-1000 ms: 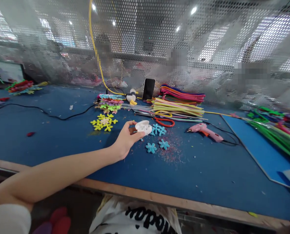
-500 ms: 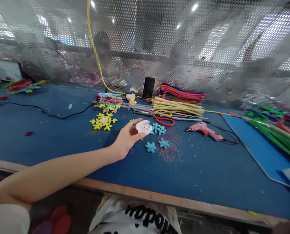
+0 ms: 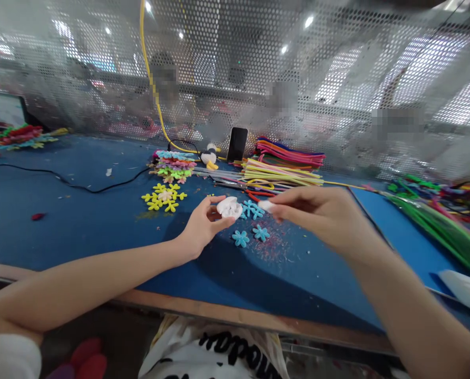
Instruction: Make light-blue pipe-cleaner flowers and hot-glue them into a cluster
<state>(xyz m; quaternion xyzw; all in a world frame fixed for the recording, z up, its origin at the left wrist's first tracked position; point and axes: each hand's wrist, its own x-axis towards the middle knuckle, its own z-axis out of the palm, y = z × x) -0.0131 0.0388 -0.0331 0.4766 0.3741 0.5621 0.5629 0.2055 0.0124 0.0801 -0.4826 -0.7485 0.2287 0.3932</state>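
My left hand (image 3: 204, 225) is closed on a small white earbud case (image 3: 230, 209), its lid raised, above the blue table. To the right, my right hand (image 3: 317, 213) pinches a small white earbud (image 3: 265, 206) between thumb and fingers, a short way from the case. Motion blurs this hand and the earbud somewhat. Behind and below the two hands lie blue pipe-cleaner flowers (image 3: 241, 238), some partly covered by the case. A yellow pipe-cleaner snowflake (image 3: 164, 198) with a pale centre rests left of my left hand.
A bundle of pipe cleaners (image 3: 282, 172), scissors (image 3: 231, 184) and a leaning phone (image 3: 237, 144) are at the back. Stacked snowflakes (image 3: 175, 166) stand beside a small duck figure (image 3: 209, 157). At right, green pipe cleaners (image 3: 436, 226) lie on a blue board (image 3: 393, 231).
My right hand has come in from the right with the earbud between its fingers, and now hides the pink glue gun. My left hand still holds the open case in nearly the same spot.
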